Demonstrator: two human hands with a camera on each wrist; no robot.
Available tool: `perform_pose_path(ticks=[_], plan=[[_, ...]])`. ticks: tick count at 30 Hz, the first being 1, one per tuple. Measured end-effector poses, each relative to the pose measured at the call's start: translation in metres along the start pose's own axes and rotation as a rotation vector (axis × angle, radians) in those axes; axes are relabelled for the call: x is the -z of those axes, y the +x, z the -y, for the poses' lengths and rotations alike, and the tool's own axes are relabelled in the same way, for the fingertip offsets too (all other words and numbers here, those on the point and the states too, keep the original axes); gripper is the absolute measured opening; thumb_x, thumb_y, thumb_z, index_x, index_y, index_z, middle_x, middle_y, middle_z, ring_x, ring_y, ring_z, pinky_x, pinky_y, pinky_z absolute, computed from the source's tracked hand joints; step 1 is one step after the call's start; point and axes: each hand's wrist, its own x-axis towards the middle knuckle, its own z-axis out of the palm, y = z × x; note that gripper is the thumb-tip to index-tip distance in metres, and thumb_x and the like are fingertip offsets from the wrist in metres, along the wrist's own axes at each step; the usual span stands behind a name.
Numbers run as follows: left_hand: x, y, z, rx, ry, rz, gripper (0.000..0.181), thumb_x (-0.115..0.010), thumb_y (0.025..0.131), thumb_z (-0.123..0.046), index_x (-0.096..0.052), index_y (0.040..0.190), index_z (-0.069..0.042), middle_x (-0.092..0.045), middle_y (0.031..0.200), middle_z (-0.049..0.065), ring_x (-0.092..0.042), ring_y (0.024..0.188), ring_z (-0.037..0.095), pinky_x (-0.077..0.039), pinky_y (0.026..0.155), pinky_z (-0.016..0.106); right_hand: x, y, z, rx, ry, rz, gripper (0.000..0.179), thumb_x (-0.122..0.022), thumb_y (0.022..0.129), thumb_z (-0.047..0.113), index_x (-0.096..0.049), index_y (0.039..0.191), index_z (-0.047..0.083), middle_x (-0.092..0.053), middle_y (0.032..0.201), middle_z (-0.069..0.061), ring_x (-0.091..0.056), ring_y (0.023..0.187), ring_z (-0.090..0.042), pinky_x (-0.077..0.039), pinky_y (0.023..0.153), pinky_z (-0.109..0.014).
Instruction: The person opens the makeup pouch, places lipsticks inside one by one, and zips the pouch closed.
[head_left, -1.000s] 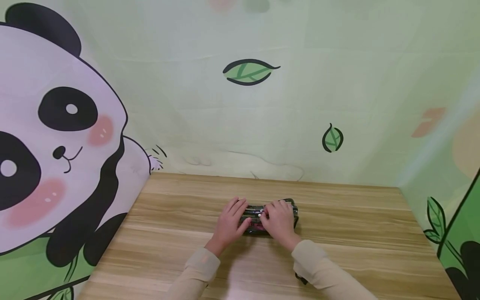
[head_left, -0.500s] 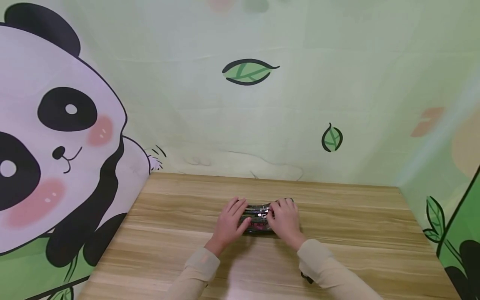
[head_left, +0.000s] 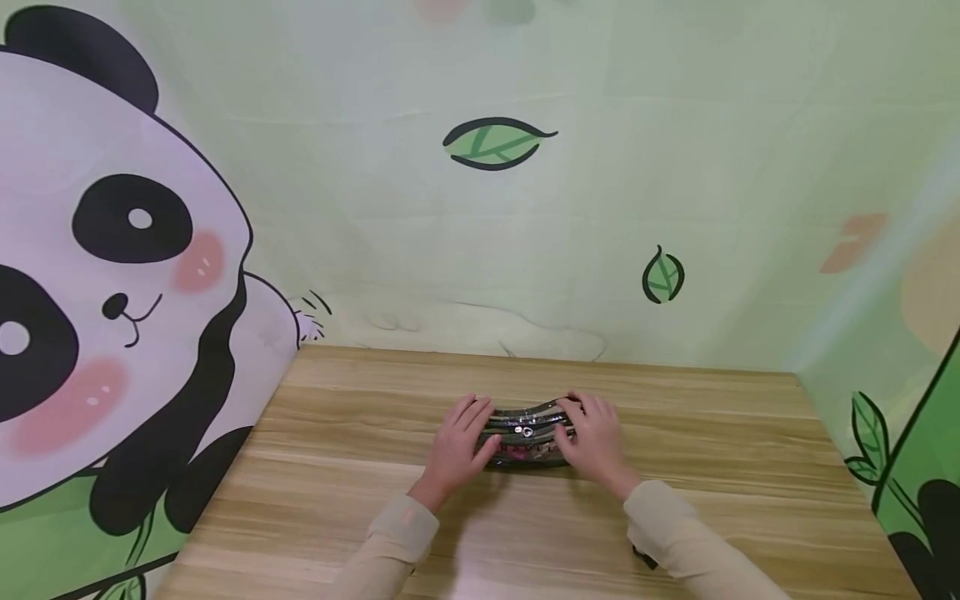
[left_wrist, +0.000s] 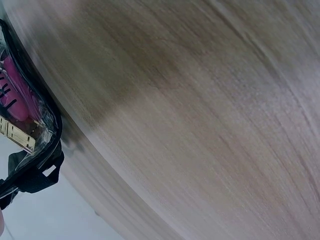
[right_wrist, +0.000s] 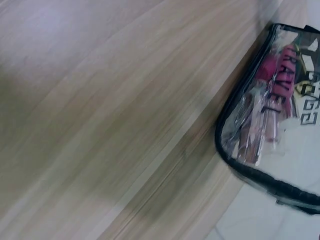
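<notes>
A clear toiletry bag with black edging lies on the wooden table in the head view. My left hand grips its left end, thumb in front and fingers over the top. Over the right end curls my right hand, thumb and fingers on the bag's upper edge; what lies under those fingertips is hidden. In the right wrist view, the bag's clear side carries black TRAVEL lettering, with pink items inside. A black side loop and a pink item inside show in the left wrist view.
The wood-grain table runs back to a pale green wall sheet printed with leaves and a panda. Beneath the right cuff a small dark object shows.
My right hand has slid rightward along the bag's top, from near its middle to its right end, baring more of the bag. The left hand and the bag have barely moved.
</notes>
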Motion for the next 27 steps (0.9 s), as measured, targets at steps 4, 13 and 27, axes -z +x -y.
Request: perform_pose_path(ticks=[4, 13, 27], plan=[[-0.001, 0.000, 0.000, -0.005, 0.000, -0.009, 0.046, -0.047, 0.085, -0.035, -0.055, 0.120, -0.007, -0.054, 0.124, 0.006, -0.045, 0.119, 0.029, -0.032, 0.102, 0.038, 0.004, -0.003, -0.009, -0.010, 0.039, 0.039, 0.036, -0.056, 0.070, 0.025, -0.063, 0.101, 0.007, -0.059, 0.107, -0.016, -0.053, 0.097, -0.031, -0.040, 0.082, -0.048], [-0.003, 0.002, 0.002, -0.008, -0.016, -0.010, 0.046, -0.045, 0.085, -0.036, -0.055, 0.119, -0.007, -0.054, 0.123, 0.007, -0.041, 0.123, 0.027, -0.033, 0.101, 0.039, 0.013, -0.008, -0.022, -0.049, 0.101, 0.186, 0.050, -0.055, 0.076, 0.031, -0.054, 0.118, 0.003, -0.054, 0.121, -0.016, -0.050, 0.109, -0.031, -0.040, 0.088, -0.049], [0.008, 0.017, 0.005, 0.020, 0.016, 0.152, 0.046, -0.046, 0.085, -0.034, -0.051, 0.123, -0.008, -0.045, 0.133, 0.007, -0.036, 0.126, 0.032, -0.035, 0.097, 0.049, 0.012, -0.015, -0.020, -0.129, 0.152, 0.171, 0.057, -0.054, 0.080, 0.031, -0.047, 0.124, -0.004, -0.050, 0.125, -0.020, -0.049, 0.114, -0.034, -0.040, 0.091, -0.048]])
